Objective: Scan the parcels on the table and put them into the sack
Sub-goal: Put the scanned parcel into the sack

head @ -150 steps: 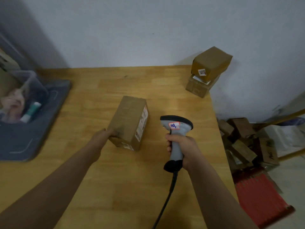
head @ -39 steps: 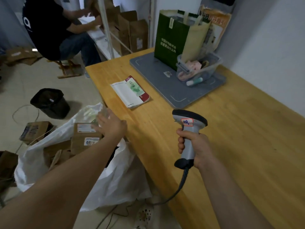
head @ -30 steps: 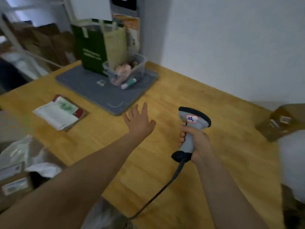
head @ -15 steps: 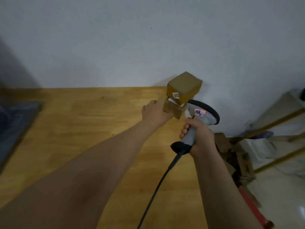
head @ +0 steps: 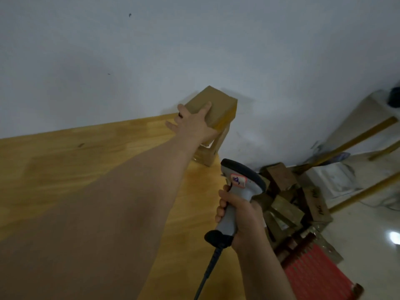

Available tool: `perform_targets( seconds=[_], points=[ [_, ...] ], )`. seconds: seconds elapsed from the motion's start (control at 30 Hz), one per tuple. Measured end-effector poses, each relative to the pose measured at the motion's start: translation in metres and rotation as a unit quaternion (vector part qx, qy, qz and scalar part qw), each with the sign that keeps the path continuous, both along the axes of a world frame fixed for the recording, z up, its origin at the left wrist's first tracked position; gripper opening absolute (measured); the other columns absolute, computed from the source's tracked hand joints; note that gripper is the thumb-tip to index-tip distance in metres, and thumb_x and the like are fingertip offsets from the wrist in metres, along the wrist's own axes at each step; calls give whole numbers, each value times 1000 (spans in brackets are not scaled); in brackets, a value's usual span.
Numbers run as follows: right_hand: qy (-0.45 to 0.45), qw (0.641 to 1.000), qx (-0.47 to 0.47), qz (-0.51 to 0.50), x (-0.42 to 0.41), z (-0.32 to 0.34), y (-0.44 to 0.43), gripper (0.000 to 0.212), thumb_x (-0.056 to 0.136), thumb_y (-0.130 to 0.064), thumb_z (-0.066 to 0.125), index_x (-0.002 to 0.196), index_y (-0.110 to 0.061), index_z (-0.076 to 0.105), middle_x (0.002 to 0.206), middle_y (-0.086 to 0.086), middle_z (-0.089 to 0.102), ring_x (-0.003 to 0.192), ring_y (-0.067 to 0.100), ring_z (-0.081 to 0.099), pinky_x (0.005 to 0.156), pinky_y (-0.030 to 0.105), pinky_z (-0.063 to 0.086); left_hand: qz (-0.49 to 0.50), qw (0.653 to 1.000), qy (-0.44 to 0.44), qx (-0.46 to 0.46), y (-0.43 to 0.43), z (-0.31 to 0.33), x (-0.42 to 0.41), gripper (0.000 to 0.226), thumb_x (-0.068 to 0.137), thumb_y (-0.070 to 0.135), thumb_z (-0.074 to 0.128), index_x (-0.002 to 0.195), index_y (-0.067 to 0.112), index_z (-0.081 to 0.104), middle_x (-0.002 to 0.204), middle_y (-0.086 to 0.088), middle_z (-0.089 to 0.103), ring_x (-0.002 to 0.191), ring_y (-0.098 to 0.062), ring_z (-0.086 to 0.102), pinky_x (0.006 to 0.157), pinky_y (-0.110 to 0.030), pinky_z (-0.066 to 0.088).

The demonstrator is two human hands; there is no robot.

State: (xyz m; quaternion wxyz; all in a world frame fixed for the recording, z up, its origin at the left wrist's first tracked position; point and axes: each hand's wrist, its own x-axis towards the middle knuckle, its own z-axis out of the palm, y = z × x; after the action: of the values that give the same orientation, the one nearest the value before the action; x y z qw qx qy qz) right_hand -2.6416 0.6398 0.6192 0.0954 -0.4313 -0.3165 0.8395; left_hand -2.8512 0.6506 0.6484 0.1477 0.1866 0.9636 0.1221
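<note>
1. While the right hand is wrapped tightly round the grey handle of the scanner, all fingers curled on it, the left hand is stretched to the far right corner of the bench. Its fingers lie straight and splayed wide on the top face of the upper parcel, the thumb sticking out to the left; nothing is pinched.
2. That parcel sits tilted on the lower parcel, which stands at the bench's right edge, close to the wall.
3. Half a second earlier the left hand was lower, at the near side of the stack; now it rests on top. The scanner is gripped as before. The parcel held mid-bench five seconds ago is gone from the bench.
4. Count: two parcels on the bench, stacked; one scanner with one black cable; two hands.
5. Off the bench's right edge lies a heap of brown boxes, too jumbled to count, beside one red ribbed piece.
</note>
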Motion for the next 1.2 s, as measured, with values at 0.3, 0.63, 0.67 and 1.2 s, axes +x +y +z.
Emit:
perform_targets(
  seconds=[0.3,0.63,0.67,1.2],
  points=[
    [-88,996,-1,25,-6,2,-3,11,83,0,66,79,-4,56,53,5,53,41,15,49,41,24,44,62,997,-4,46,-77,-9,26,82,78,48,65,144,56,17,142,-19,19,123,-43,34,113,-50,21],
    [-180,974,72,118,-70,-18,-24,24,92,-4,56,70,-7,47,57,11,46,47,22,44,46,31,42,90,996,2,4,-129,-3,48,84,79,58,64,145,56,13,145,-19,14,130,-43,29,113,-61,12],
    [-175,969,82,154,-70,-16,-30,27,93,-4,55,67,-7,46,57,10,45,47,22,43,48,31,40,101,995,4,2,-141,-3,46,84,79,59,64,144,57,12,146,-19,13,130,-43,29,113,-61,12],
    [-39,939,111,323,42,31,-131,12,81,-7,70,89,-3,63,58,6,55,44,15,49,44,24,42,456,618,-442,463,-360,-4,164,59,70,64,66,105,17,61,108,-12,55,99,-29,53,78,-38,40]
  ],
)
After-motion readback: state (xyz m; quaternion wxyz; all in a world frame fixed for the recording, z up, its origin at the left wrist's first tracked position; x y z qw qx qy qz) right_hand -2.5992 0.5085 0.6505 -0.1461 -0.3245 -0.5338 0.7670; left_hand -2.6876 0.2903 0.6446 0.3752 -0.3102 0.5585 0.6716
